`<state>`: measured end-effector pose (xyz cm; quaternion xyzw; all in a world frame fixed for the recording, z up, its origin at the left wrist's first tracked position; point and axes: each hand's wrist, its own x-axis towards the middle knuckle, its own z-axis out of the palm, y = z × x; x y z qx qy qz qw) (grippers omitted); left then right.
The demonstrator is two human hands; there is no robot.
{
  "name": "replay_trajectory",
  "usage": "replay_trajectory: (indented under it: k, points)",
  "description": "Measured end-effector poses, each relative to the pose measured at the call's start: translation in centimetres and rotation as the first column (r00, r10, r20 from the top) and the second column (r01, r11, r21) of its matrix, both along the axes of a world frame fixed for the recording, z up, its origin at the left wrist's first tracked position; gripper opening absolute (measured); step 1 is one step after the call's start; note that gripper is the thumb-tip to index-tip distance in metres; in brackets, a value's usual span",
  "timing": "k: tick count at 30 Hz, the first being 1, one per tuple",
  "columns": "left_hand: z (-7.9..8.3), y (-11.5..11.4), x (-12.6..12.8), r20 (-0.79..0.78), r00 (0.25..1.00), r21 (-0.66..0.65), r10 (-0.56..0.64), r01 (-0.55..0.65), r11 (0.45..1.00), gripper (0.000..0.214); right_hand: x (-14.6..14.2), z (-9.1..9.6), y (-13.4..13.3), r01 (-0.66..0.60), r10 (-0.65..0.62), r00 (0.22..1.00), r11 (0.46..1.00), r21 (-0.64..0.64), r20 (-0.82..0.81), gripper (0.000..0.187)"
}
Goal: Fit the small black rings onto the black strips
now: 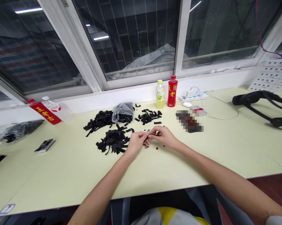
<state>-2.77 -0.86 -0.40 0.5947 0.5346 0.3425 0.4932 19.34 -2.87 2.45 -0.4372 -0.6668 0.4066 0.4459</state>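
Note:
My left hand (136,144) and my right hand (163,137) meet above the pale yellow table (61,175), their fingertips pinching a small black strip (146,137). Just left of my left hand lies a heap of black strips (112,141). Two more heaps spread behind it, one at the left (100,121) and one at the right (149,117). A clear plastic bag (122,112) rests on the rear left heap and partly on the right. Small round black bits (156,148) are scattered just below my right hand.
Green-capped and red drink bottles (172,91) stand by the window sill. Behind them are a white power strip (192,97) and its cable. A pixelated object (189,121) lies to the right, and a black curved device (260,104) further right. A bag of black material (16,131) lies left.

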Motion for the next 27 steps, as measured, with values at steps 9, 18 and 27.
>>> replay_trajectory:
  k: [9, 18, 27]
  points:
    - [0.8, -0.7, 0.1, 0.144, 0.98, 0.105, -0.136, 0.121, 0.987, 0.066, 0.3, -0.3, 0.2, 0.005, -0.007, 0.999, 0.999, -0.041, -0.049, 0.049]
    - [1.5, -0.8, -0.4, 0.139, 0.978, 0.046, -0.155, 0.15, 0.988, 0.063, 0.9, 0.5, 0.5, -0.075, 0.054, 0.993, 0.973, -0.217, -0.103, 0.057]
    - [1.7, -0.8, -0.8, 0.057, 0.986, 0.105, -0.159, 0.152, 0.983, 0.051, 1.3, 1.0, 0.3, -0.095, 0.066, 0.988, 0.972, -0.215, -0.139, 0.056]
